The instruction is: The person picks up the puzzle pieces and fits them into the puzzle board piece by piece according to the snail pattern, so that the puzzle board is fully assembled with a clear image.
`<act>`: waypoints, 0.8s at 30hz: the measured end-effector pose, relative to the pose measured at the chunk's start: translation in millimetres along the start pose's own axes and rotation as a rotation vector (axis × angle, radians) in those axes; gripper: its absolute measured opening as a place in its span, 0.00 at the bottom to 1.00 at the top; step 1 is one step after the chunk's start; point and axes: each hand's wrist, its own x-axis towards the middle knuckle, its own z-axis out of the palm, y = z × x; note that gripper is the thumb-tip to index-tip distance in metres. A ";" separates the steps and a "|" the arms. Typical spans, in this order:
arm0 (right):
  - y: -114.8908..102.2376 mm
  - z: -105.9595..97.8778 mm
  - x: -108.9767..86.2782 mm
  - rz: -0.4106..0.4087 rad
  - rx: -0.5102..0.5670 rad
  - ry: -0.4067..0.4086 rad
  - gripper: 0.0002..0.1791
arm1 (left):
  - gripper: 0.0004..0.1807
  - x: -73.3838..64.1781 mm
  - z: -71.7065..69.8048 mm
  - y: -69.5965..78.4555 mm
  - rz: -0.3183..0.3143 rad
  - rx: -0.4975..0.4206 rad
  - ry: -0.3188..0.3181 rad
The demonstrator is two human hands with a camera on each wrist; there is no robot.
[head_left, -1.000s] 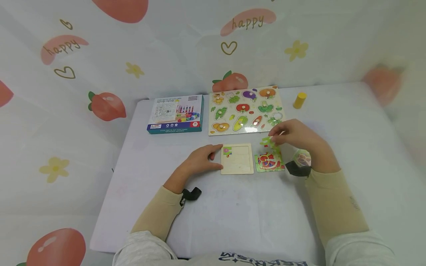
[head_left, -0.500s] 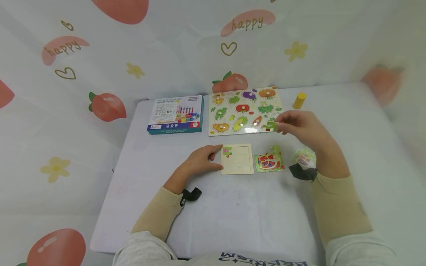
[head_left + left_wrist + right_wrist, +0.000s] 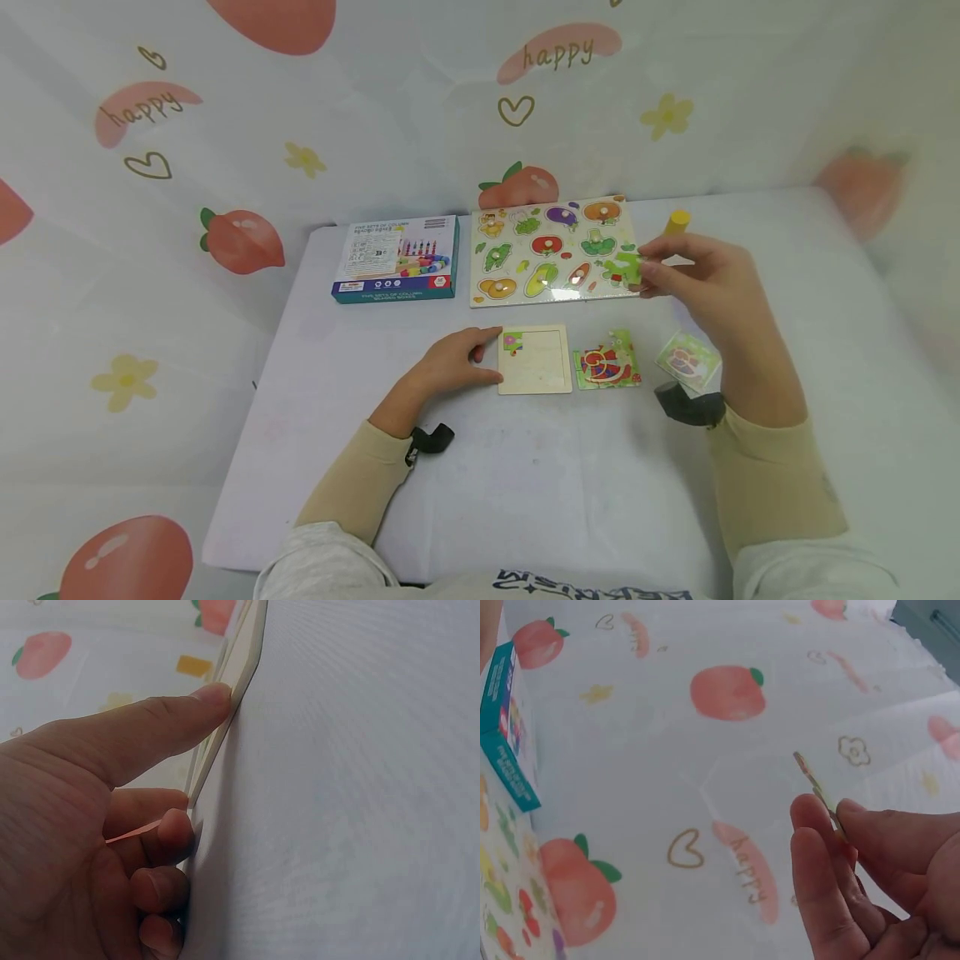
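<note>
Puzzle pc (image 3: 630,268), R hand (image 3: 711,273) pinching, prob. tilted

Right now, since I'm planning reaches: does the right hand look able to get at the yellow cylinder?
Probably yes: the cylinder sits just beyond the right hand, nothing else visible between. That hand pinches a puzzle piece, though, which would likely need putting down first.

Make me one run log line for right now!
left hand: touching left edge of wooden frame | right hand: pinching green puzzle piece, raised | frame: one piece, far-left corner | more pieces: right of frame
</note>
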 end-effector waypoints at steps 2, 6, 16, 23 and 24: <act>-5.1 1.4 -3.0 0.031 -0.006 0.029 0.10 | 0.46 0.3 0.2 -0.1 -0.001 0.001 0.000; -14.8 6.3 -9.3 0.072 0.106 0.058 0.12 | 0.46 0.4 0.2 0.1 -0.004 0.004 -0.002; -24.8 20.7 -15.7 0.170 0.110 0.040 0.18 | 0.47 0.5 -0.2 0.1 -0.006 0.004 -0.006; -18.4 34.2 -12.5 0.093 0.056 -0.090 0.16 | 0.46 0.9 -0.1 -0.2 -0.008 0.000 -0.008; -17.1 36.3 -12.1 0.088 0.061 -0.103 0.15 | 0.46 0.8 0.0 -0.3 -0.007 0.001 -0.009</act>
